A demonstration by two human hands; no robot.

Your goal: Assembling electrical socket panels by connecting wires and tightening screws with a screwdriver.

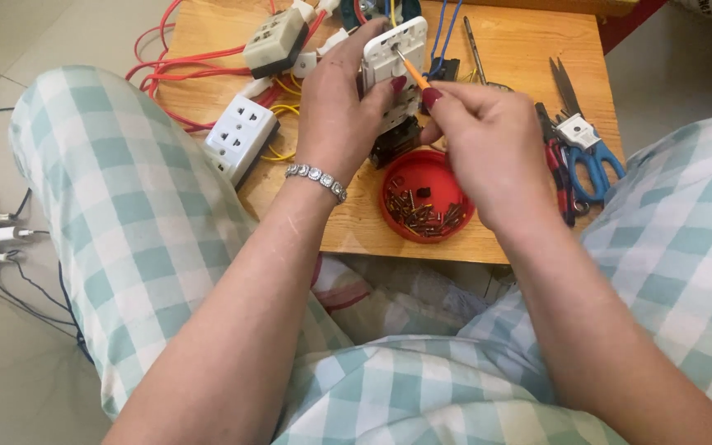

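Left hand (pixel 335 107) grips the white socket (pixel 391 58) upright; right hand (pixel 488 144) pinches an orange screwdriver (pixel 412 76), shaft slanting toward ten o'clock, tip touching the socket's face.

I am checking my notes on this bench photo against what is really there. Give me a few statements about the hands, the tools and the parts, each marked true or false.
1. The left hand holds a white socket plate. True.
2. The right hand holds the blue-handled scissors. False: it holds a thin orange screwdriver with its tip at the plate; the scissors lie on the wooden table.
3. A red dish of small screws sits on the table. True.
4. The dish is empty. False: it holds many small metal screws.
5. A bracelet is on the left wrist. True.
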